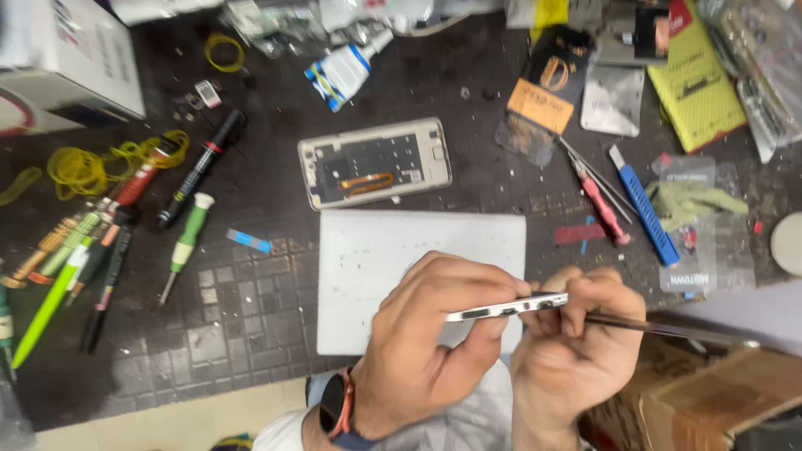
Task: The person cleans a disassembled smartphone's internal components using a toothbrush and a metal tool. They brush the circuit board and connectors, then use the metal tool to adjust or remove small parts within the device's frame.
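My left hand grips a thin silver phone edge-on, above a white mat. My right hand pinches a pair of metal tweezers whose tip meets the phone's side edge near its right end. A smartwatch sits on my left wrist. An opened phone frame with an orange flex cable lies face up just beyond the mat.
Screwdrivers and pens lie at the left with yellow rubber bands. A blue cutter, a red tool and plastic packets lie at the right. A glue tube and a white box sit at the back, and a cardboard box stands near right.
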